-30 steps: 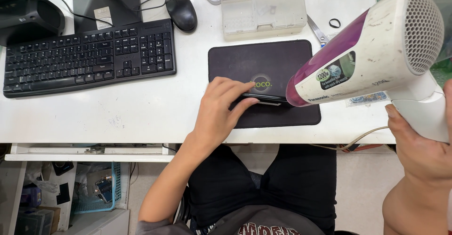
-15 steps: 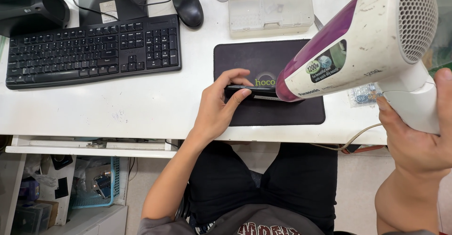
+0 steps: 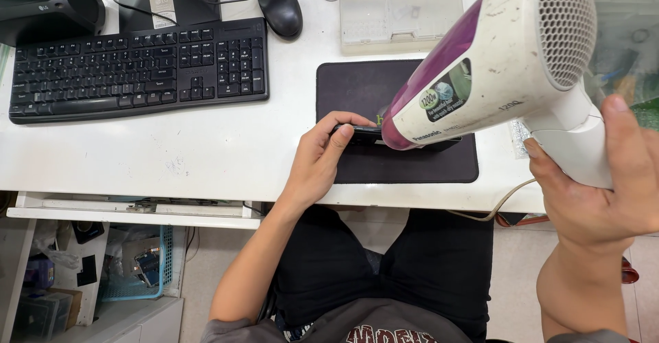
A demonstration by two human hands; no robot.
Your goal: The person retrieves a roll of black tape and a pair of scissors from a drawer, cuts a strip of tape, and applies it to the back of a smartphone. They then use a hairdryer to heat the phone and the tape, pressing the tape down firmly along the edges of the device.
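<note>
Since the earlier frames, the hair dryer has come closer to the phone, its purple nozzle now right over the phone's right end.

From the head camera we look down at a white surface. Our left hand closes narrowly on a dark phone lying on a black mat, fingers curled over its left end. Our right hand wraps the dryer's white handle and holds it above the mat. A black keyboard and mouse sit further back to the left, and a clear plastic box lies behind the mat.
</note>
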